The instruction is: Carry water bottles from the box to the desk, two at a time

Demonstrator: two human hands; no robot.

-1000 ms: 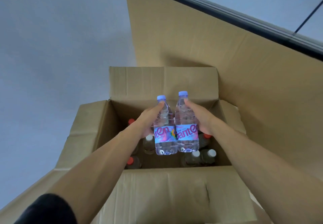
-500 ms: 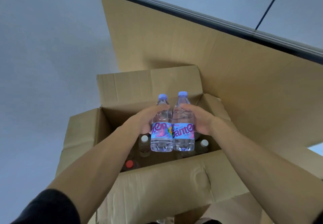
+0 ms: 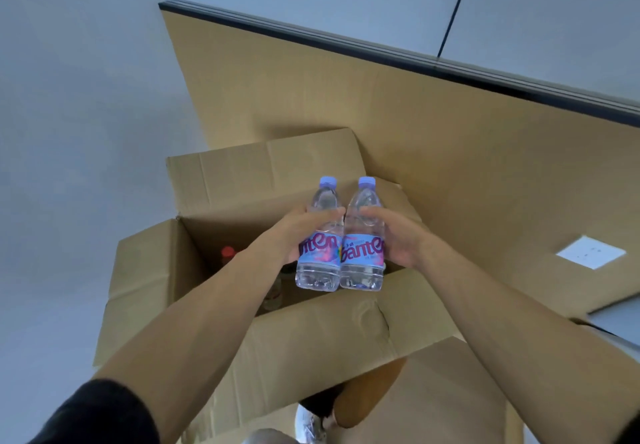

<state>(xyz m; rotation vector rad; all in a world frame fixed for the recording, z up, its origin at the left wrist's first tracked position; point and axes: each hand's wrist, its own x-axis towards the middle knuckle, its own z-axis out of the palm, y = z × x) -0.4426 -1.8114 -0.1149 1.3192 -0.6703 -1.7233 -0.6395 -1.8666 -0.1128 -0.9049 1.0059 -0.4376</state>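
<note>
Above the open cardboard box point(image 3: 311, 339), our left hand point(image 3: 294, 232) curls its fingers around one upright water bottle point(image 3: 320, 235) while our right hand point(image 3: 398, 239) wraps the second bottle point(image 3: 363, 235), the two bottles touching side by side over the box's mouth. Inside the box a red-capped bottle point(image 3: 228, 253) shows; beyond the box, a large cardboard sheet point(image 3: 450, 132) leans against the wall.

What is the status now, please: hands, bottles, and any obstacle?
Left hand grips left bottle; right hand grips right bottle. Both above open box. Nothing blocks.
</note>
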